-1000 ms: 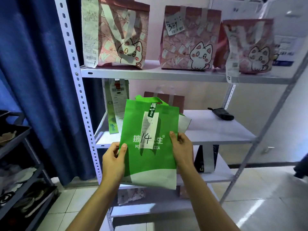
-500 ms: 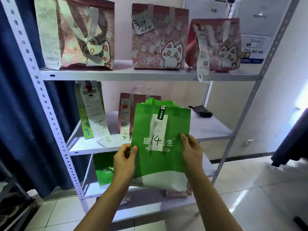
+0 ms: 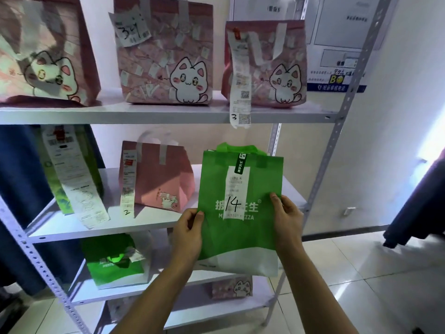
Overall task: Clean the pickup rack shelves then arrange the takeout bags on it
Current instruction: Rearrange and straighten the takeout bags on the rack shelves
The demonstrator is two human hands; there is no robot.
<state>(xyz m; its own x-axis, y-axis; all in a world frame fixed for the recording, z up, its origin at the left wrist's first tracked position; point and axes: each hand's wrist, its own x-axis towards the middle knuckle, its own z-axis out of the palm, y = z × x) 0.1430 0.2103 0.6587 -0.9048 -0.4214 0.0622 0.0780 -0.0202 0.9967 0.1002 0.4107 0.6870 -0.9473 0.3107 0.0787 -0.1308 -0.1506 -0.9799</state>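
Step in hand: arranging, judged from the bags already standing on the rack (image 3: 322,186); no cleaning tool was in view.

The green takeout bag (image 3: 240,213), its receipt marked "14", was held upright in front of the right end of the middle shelf (image 3: 149,225). Whether its base had touched that shelf could not be told; the lower part of the bag hung below the shelf's front edge in this view, so it appeared to be in the air.

Grip: the left hand (image 3: 187,235) pinched the bag's left edge, thumb on the front face. The right hand (image 3: 287,222) pinched the right edge in the same way.

Next move, as a judgement: lift the bag above the shelf edge, carry it inward and set it down in the open space at the right.

Surroundings:
- The pink bag (image 3: 156,179), receipt marked "2", stood just beside that space on the left; the green bag needed to clear it.
- A pale green bag (image 3: 57,189) with a long receipt stood at the left end of the same shelf.
- Three cat-print bags (image 3: 166,59) stood on the top shelf.
- A second green bag (image 3: 115,261) stood on the shelf below.
- The right rear post stood close behind the space.
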